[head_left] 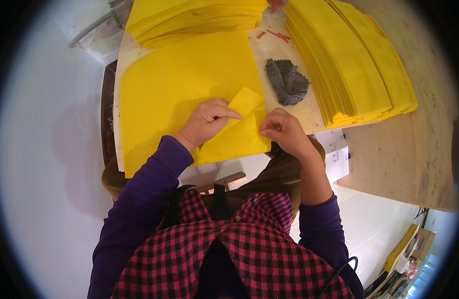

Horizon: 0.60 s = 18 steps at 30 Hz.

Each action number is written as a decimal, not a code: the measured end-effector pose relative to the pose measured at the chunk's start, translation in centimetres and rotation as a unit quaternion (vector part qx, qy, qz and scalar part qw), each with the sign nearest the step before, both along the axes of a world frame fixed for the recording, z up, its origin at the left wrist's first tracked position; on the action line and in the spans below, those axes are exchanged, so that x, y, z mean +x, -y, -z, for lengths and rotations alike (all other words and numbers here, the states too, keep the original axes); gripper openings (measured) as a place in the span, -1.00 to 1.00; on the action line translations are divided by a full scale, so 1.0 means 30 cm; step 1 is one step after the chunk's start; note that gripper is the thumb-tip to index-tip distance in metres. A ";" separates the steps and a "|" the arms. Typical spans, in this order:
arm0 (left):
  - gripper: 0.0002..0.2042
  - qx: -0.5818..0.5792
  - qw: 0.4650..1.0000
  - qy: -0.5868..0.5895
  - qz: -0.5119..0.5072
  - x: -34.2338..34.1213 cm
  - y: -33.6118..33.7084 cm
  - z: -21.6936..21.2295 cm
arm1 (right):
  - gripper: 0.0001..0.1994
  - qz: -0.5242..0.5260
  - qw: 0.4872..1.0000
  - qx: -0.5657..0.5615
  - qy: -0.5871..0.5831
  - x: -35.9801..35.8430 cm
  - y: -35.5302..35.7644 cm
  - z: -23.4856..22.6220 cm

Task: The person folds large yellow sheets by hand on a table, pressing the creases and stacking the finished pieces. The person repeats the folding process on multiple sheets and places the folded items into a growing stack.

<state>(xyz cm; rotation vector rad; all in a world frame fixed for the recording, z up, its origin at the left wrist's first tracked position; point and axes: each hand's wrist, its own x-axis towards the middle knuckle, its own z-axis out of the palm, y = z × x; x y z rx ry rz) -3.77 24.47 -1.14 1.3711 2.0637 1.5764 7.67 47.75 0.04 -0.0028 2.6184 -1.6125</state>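
Note:
A large yellow fabric sheet [159, 94] lies flat on the table in front of me, its near edge reaching the table's front. Near its right edge a narrow flap of the same yellow material [247, 101] stands folded up. My left hand [208, 121] rests on the sheet, thumb and fingers closed on the lower left side of that flap. At the sheet's right edge, my right hand [285, 130] pinches the yellow material between thumb and fingertips. How many layers lie between the fingers cannot be made out.
Thick stacks of yellow sheets stand at the back [194, 20] and along the right [339, 65]. A crumpled grey cloth [287, 82] lies right of the sheet, with red scraps [278, 36] beyond it. A white box [335, 154] sits below the table on the right.

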 end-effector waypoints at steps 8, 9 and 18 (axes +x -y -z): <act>-0.79 0.006 1.000 0.005 -0.015 -0.002 -0.009 0.007 | -0.85 0.241 0.929 0.223 -0.169 -0.113 -0.098 0.014; -0.79 0.006 1.000 0.003 -0.020 -0.002 -0.010 0.008 | -0.84 0.231 0.918 0.262 -0.186 -0.133 -0.103 0.033; -0.78 0.011 1.000 -0.013 -0.010 -0.005 -0.007 0.004 | -0.87 0.271 0.927 0.178 -0.189 -0.166 -0.155 0.078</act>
